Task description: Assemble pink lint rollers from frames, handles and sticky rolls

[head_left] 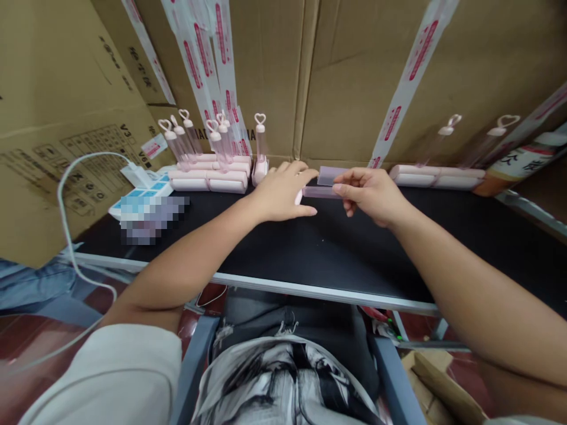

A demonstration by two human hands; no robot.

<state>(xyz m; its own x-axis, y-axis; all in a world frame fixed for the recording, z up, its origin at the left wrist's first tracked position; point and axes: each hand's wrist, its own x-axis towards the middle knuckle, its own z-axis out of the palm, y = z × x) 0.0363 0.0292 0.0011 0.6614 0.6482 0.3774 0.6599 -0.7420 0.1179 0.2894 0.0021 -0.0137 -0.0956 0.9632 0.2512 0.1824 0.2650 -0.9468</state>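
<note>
My left hand (283, 192) reaches over the black work surface with its fingers stretched and the thumb spread apart. Beneath its palm shows the edge of a pale pink piece (299, 196), mostly hidden. Between the thumb and fingers of my right hand (372, 193) is the end of a clear pinkish tube (319, 192), lying level and pointing toward my left palm. A flat see-through lilac piece (331, 175) sits just behind the tube, by the right fingertips; whether it is held, I cannot tell. One pale pink device with an upright tube and heart-shaped top (260, 139) stands left of my left hand.
More pink devices (208, 180) with heart-topped tubes stand at the back left, others (436, 177) at the back right beside a labelled bottle (525, 159). A power strip (144, 198) with a white cable lies at left. Cardboard (266, 71) walls the back.
</note>
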